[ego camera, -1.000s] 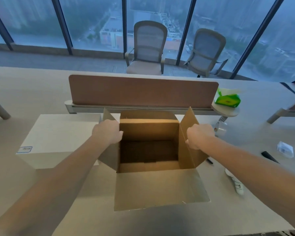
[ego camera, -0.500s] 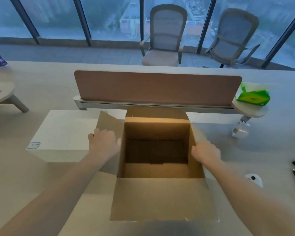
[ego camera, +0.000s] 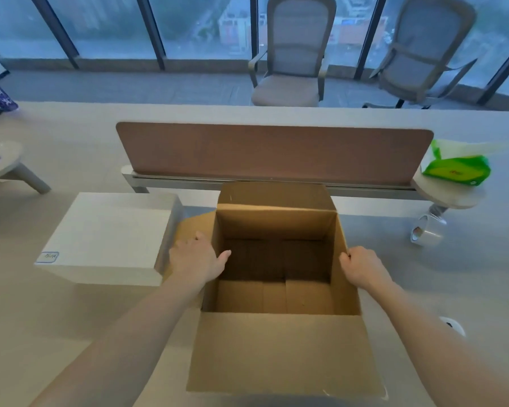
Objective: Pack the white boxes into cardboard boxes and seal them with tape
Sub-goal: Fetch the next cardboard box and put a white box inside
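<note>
An open brown cardboard box [ego camera: 279,351] stands in front of me on the table, empty inside, its near flap folded out toward me. My left hand [ego camera: 196,259] lies flat, fingers spread, on the box's left flap and presses it outward and down. My right hand [ego camera: 362,267] is curled over the box's right edge, pushing the right flap down the outer side. A large white box [ego camera: 106,239] with a small label at its near left corner sits just left of the cardboard box, touching the left flap.
A clear tape roll [ego camera: 428,232] lies to the right, beyond the box. A brown divider panel [ego camera: 274,152] runs across behind the box. A green tissue pack [ego camera: 456,168] rests on a small round shelf. Two office chairs stand by the windows.
Both side flaps, upright a second ago, have been folded outward and down by my hands. The view has moved closer and tilted down over the box.
</note>
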A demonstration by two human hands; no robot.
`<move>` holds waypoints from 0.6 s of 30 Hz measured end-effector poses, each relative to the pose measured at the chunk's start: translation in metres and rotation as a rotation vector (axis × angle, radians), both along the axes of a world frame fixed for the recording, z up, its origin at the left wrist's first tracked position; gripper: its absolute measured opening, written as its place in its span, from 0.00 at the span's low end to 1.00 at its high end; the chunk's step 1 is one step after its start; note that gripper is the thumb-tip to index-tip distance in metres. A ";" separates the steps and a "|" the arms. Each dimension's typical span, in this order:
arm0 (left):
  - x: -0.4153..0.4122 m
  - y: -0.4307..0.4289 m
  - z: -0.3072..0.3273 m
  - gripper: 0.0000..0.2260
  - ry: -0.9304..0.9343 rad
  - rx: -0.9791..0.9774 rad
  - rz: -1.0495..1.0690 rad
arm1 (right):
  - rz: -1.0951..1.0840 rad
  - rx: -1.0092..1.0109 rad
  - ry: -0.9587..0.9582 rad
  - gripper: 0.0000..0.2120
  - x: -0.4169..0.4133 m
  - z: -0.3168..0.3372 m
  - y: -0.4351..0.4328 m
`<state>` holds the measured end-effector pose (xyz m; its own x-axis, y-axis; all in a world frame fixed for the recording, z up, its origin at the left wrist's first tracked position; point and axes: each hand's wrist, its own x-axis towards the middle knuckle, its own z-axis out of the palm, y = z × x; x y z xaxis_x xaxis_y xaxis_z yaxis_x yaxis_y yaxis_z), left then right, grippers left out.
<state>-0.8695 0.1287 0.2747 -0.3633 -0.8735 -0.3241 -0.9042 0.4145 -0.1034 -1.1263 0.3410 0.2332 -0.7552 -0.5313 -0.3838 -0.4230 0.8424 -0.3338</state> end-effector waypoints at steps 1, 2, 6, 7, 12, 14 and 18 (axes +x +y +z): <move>-0.003 -0.002 -0.006 0.39 0.024 0.030 0.034 | 0.003 -0.010 -0.010 0.18 -0.001 0.000 0.001; -0.006 -0.004 -0.012 0.36 0.052 0.061 0.061 | 0.004 -0.022 -0.016 0.18 -0.002 -0.001 0.001; -0.010 -0.021 -0.035 0.24 0.183 0.171 0.102 | -0.004 -0.085 -0.056 0.18 0.000 -0.005 0.000; -0.010 -0.026 -0.040 0.22 0.217 0.187 0.104 | -0.006 -0.095 -0.077 0.18 0.000 -0.005 -0.001; -0.009 -0.039 -0.049 0.18 0.348 0.269 0.108 | -0.012 -0.137 -0.151 0.18 -0.001 -0.007 -0.006; -0.008 -0.040 -0.050 0.16 0.369 0.288 0.108 | -0.021 -0.157 -0.180 0.18 -0.002 -0.010 -0.005; -0.012 -0.033 -0.046 0.16 0.361 0.281 0.120 | -0.030 -0.182 -0.173 0.17 0.001 -0.005 -0.003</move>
<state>-0.8818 0.0954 0.2283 -0.3982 -0.8127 -0.4254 -0.9049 0.2719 0.3275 -1.1257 0.3379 0.2285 -0.7031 -0.5820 -0.4085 -0.3225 0.7730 -0.5463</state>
